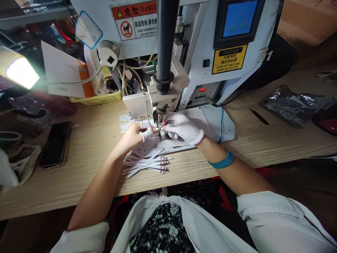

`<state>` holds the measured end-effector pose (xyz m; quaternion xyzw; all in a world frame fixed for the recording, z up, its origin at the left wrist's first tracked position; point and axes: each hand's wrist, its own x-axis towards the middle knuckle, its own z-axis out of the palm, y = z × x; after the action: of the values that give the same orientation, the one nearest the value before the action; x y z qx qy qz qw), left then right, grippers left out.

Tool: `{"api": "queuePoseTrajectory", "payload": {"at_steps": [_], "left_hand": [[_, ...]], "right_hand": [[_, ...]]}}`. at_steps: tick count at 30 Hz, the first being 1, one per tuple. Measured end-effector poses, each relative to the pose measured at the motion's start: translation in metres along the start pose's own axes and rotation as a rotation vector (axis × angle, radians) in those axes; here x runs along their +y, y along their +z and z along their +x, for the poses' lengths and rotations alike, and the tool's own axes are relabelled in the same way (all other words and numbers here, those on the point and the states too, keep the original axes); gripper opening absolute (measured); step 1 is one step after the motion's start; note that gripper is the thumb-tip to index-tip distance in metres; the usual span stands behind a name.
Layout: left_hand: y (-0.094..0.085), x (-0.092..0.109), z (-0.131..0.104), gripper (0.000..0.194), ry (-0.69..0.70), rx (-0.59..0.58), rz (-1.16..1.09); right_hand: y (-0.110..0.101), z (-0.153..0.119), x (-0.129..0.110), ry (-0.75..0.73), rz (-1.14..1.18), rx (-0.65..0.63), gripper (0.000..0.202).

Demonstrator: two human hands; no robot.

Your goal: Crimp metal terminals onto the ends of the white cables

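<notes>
At the foot of the pressing head (161,116) of a white machine, my two hands meet from either side. My left hand (135,135), with white covers on some fingers, is closed in a pinch just left of the head, beside a thin copper-coloured tube (147,114). On the other side, my right hand (184,128) wears a white glove with bare fingertips and is pinched close to the head. What either hand holds is too small and hidden to name. White strips (125,127) lie behind my left hand. Nearer me is a crossed pile of white strips with marked ends (147,164).
A lit lamp (22,72) and a phone (55,144) are on the left. Behind stands a yellow basket (98,99). The machine carries a high-temperature danger sign (135,21) and a red digit display (202,89). Plastic bags (289,103) and a dark slim tool (259,116) lie right.
</notes>
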<state>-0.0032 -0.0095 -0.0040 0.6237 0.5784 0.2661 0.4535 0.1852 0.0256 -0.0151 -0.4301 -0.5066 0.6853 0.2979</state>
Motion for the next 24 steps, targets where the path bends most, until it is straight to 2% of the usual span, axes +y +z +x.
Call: {"api": "queuePoseTrajectory", "payload": {"at_steps": [5,17,24], "left_hand": [[0.0036,-0.0016,0.0042,0.024,0.008,-0.012,-0.062],[0.0059,-0.0023,0.0061,0.021,-0.023,-0.007,-0.106],[0.0041,0.0009,0.0061,0.022,-0.03,-0.046,-0.122]], "right_hand": [[0.0002,0.0009,0.0001,0.003,-0.009,0.007,0.016],[-0.0015,0.0024,0.0039,-0.003,-0.023,0.005,0.016],[-0.0026,0.0015,0.0041,-0.012,0.037,-0.025,0.013]]}}
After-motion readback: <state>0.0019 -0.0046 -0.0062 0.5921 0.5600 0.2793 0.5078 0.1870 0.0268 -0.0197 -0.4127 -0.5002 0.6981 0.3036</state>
